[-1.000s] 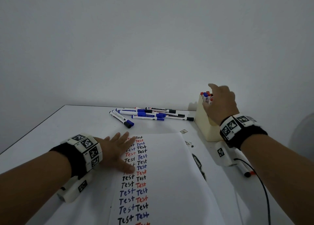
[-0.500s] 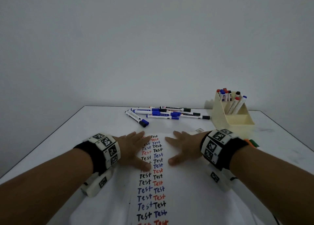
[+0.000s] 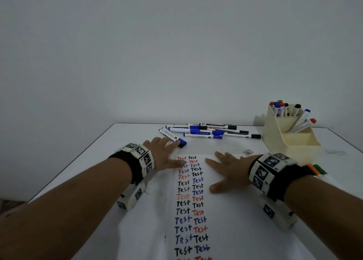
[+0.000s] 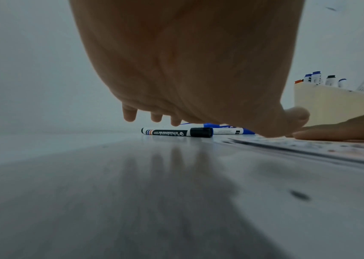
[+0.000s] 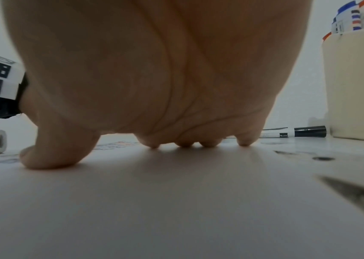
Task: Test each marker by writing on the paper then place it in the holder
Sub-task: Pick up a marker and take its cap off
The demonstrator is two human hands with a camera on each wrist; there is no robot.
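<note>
Nearest: the white paper sheet with 2 columns of handwritten "Test" in red, blue and black [image 3: 225, 210] lies lengthwise on the white table [image 3: 125, 138]. Both hands rest on its far end, holding nothing. The right hand [image 3: 228, 171] lies flat with fingers spread, fingertips and thumb on the sheet in the right wrist view. The left hand [image 3: 164, 154] straddles the sheet's left edge, fingers straight and pointing ahead. Just past those fingertips lies the nearest loose white marker with a blue cap [image 3: 172, 137], cap end towards the hand, barrel running away and to the left; contact cannot be told. Behind it, 5 or so more capped white markers with blue and black caps [image 3: 212, 131] lie side by side, long axes left-right across the table. Farthest, on the right, the cream plastic stepped holder [image 3: 290, 140] already has several markers standing in it. Judgement: the left hand is clearly nearer the loose markers, while the right hand is nearer the holder, so a left-hand pick-up looks natural.
</note>
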